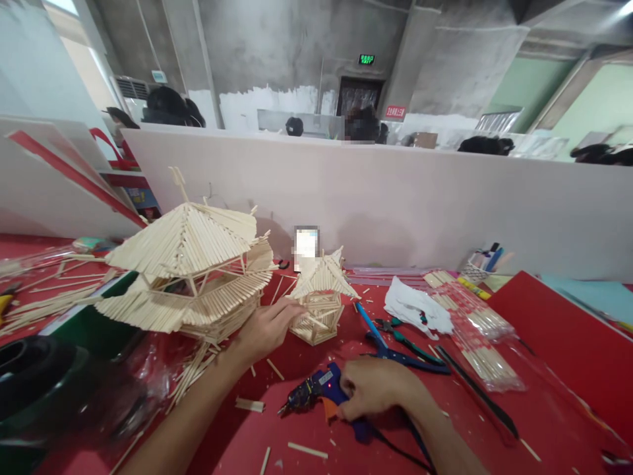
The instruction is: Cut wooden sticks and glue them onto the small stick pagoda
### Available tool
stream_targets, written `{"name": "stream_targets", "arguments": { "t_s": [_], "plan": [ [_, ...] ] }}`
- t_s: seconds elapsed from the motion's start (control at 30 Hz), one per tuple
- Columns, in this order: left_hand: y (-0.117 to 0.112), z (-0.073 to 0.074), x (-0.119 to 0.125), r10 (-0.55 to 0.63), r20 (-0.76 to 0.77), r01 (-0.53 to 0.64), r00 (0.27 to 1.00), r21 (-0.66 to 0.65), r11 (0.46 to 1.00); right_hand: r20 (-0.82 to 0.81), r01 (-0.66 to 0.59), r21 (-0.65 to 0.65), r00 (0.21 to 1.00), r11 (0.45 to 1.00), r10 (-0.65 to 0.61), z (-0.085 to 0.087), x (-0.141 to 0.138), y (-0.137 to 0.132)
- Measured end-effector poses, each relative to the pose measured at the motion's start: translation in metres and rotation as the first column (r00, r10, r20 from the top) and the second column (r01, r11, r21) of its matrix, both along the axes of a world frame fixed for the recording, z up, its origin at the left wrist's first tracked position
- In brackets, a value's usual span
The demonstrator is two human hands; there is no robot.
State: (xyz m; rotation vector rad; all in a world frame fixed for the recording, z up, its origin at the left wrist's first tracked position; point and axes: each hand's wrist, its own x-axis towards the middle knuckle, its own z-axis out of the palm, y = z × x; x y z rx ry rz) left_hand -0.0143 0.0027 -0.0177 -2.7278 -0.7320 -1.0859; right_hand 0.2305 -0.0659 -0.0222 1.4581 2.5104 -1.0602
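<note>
My left hand [267,326] reaches forward and its fingertips pinch the lower frame of a small wooden-stick pavilion model [321,297] on the red table [544,369]. Lower down, my right hand [376,389] is closed round the handle of a blue glue gun [321,389] that lies on the table with its nozzle pointing left and a red light lit. A large two-tier stick pavilion [190,270] stands just left of my left hand.
Blue-handled pliers [400,343], a blue pen, a white cloth [415,307] and bags of sticks [487,343] lie to the right. Loose sticks litter the red table. A white partition [395,198] closes the far side; heads of other people show behind it.
</note>
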Motion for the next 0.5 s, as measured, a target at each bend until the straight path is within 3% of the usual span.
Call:
{"name": "stream_targets", "arguments": {
  "t_s": [0.13, 0.23, 0.33, 0.43, 0.5],
  "plan": [
    [0.001, -0.002, -0.001, 0.006, 0.038, -0.003, 0.999, -0.077, 0.997, -0.134, -0.007, -0.081, 0.991, 0.997, -0.004, 0.012, 0.033, 0.003],
    [0.001, -0.005, -0.001, 0.018, 0.055, -0.013, 0.998, -0.089, 0.996, -0.345, 0.068, -0.122, 0.933, 0.990, -0.106, 0.011, 0.053, -0.002],
    [0.001, -0.007, -0.002, 0.011, 0.067, -0.007, 0.998, -0.063, 0.998, -0.562, 0.218, -0.228, 0.767, 0.949, -0.311, 0.001, 0.059, -0.012],
    [0.002, -0.008, -0.004, -0.007, 0.056, 0.008, 0.998, -0.012, 1.000, -0.692, 0.227, -0.393, 0.565, 0.891, -0.449, -0.009, 0.053, -0.017],
    [0.002, -0.009, -0.006, -0.006, 0.051, 0.005, 0.999, 0.015, 1.000, -0.738, 0.252, -0.427, 0.458, 0.868, -0.496, -0.015, 0.049, -0.016]
  ]
}}
